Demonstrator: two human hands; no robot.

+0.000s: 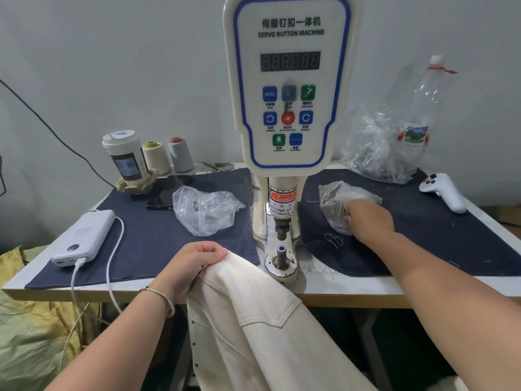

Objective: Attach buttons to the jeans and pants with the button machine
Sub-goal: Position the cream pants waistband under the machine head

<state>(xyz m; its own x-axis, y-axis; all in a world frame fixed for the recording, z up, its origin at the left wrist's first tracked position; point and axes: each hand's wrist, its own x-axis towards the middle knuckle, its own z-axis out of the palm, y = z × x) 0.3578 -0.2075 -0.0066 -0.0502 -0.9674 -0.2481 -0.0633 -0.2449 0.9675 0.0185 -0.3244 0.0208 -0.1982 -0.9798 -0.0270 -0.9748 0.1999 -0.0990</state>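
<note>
Left hand (191,266): fingers curled, gripping the upper edge of the cream pants (253,328) just left of the button machine (287,88) lower die (281,251); wrist bent, forearm rising from the lower left, a bracelet (160,299) on the wrist. The pants hang from the front edge of the tabletop (352,289) toward the viewer. Right hand (369,218): reaches forward over the dark cloth, fingertips inside a small plastic bag of buttons (338,204) to the right of the machine; fingers hidden by the bag, so their closure cannot be told. Right forearm extends diagonally from the lower right. A second plastic bag (205,210) lies left of the machine.
</note>
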